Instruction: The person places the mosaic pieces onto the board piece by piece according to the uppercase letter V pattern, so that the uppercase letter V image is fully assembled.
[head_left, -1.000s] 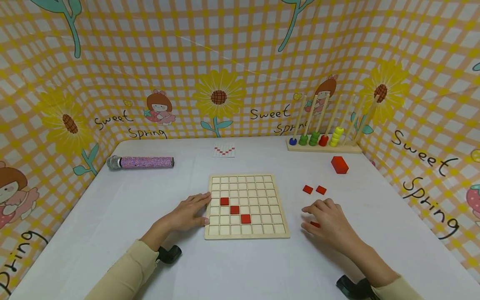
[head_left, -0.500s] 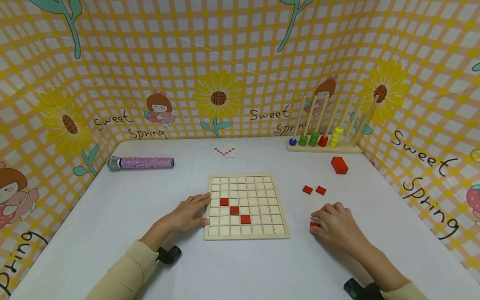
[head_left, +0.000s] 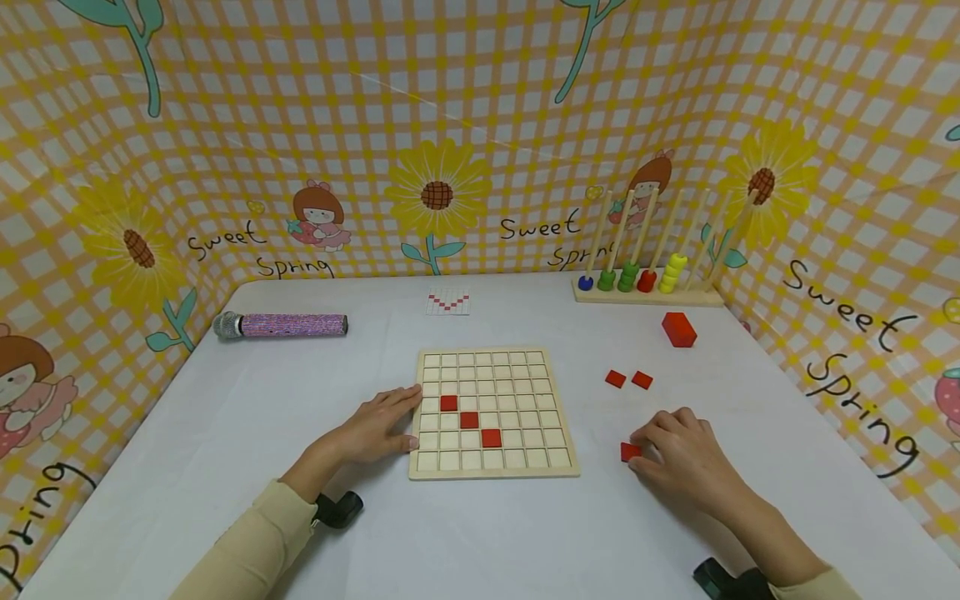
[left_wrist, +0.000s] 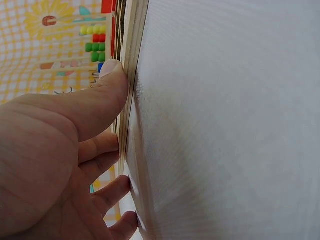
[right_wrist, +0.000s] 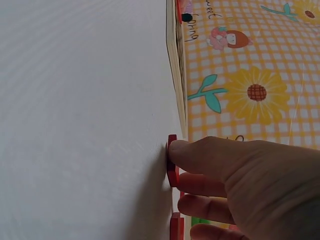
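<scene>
A square wooden grid board lies mid-table, with three red tiles set in a diagonal of its cells. Along the board's left edge rests my left hand. In the left wrist view its thumb presses on the rim while the other fingers stay loosely extended beside it. To the right of the board, my right hand pinches a loose red tile between thumb and forefinger, low at the tabletop. The right wrist view has the thumb on this tile.
Two more red tiles lie beyond my right hand, and a red block sits farther back. A bead rack with upright pegs stands at the rear right. A small pattern card and a glittery microphone lie behind the board.
My right hand has shifted right and slightly nearer, its thumb and forefinger closing in on the loose red tile, now more exposed. The left hand and the board have stayed put.
</scene>
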